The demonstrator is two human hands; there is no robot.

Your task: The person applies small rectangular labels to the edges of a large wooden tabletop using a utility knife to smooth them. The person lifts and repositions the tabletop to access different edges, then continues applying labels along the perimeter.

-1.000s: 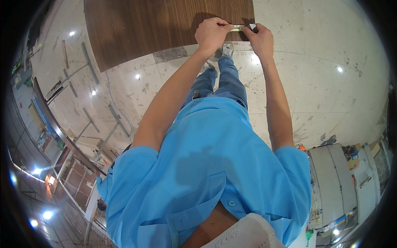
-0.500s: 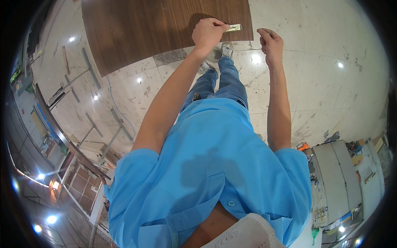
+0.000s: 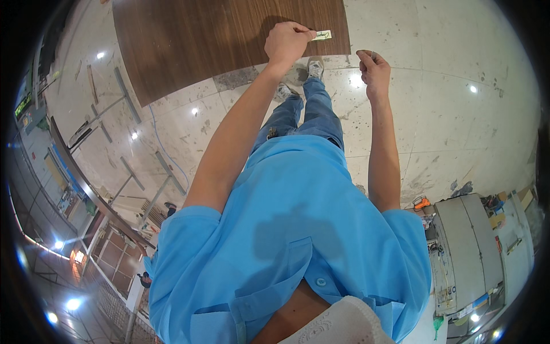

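Observation:
A brown wood-grain board [image 3: 189, 46] lies across the top of the view. Close to its right end is a small pale label [image 3: 322, 35] with dark marks on it. My left hand [image 3: 286, 43] is over the board, thumb and fingertips pinching the label's left end. Whether the label is flat against the board or a little above it I cannot tell. Beyond the board's right edge, my right hand [image 3: 375, 70] is held over the floor with thumb and index finger pressed together. Anything between those fingertips is too small to make out.
Pale stained floor tiles [image 3: 447, 120] surround the board. Metal bars [image 3: 127, 97] and a thin blue cable [image 3: 163, 146] are on the left. At lower right stands a grey bench-like unit [image 3: 467, 246], with an orange tool [image 3: 421, 202] at its corner.
My right hand has drawn back slightly toward me, fingers still pinched. The label in my left hand has shifted a little to the left and up.

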